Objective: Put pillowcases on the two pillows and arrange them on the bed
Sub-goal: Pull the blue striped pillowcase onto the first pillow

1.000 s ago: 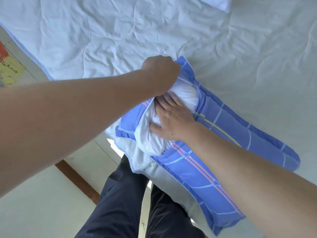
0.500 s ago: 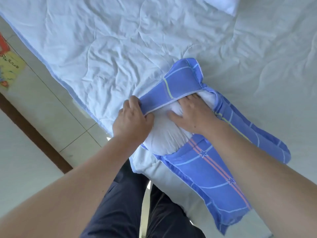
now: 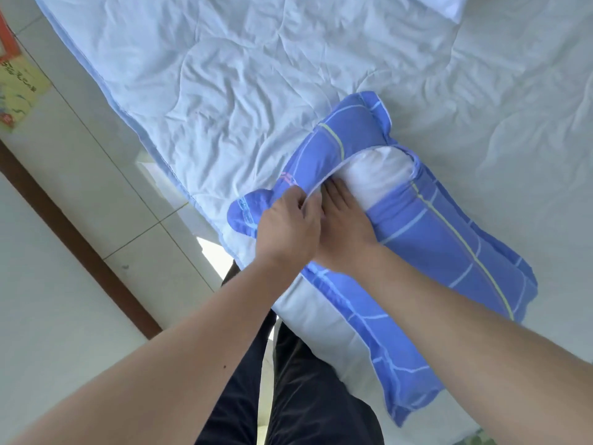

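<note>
While the pillow (image 3: pixel 378 178) lay near the bed's (image 3: pixel 224 91) edge on the white quilt (image 3: pixel 481 75), it sat largely inside the blue pillowcase (image 3: pixel 442 245), with only a rounded white end showing at the case's open mouth. The left hand (image 3: pixel 288 226) held the hem of the upper flap, its fingers (image 3: pixel 309 200) curled and pinching the fabric edge just beside the exposed white filling. The right hand (image 3: pixel 343 226) lay directly next to the left, touching it, with fingers extended and pressed flat against the pillow at the opening; that grip was spread, not closed on anything. The flap arched over the pillow's end from the left hand toward the far side. The pillowcase carried pale blue and yellow-green lines, and a short pink stripe showed near the flap's hem. Its closed end extended toward the lower right, lying flat on the quilt and reaching the bed's near edge. A second white pillow (image 3: pixel 446 4) showed only as a corner at the top of the frame, well apart from the first. The person's dark trousers (image 3: pixel 288 396) appeared below, against the bed's side. Pale floor tiles (image 3: pixel 106 187) ran along the left, bordered by a brown strip (image 3: pixel 80 239), and a yellow and red printed sheet (image 3: pixel 16 91) lay at the far left edge; its text was too small to read.
</note>
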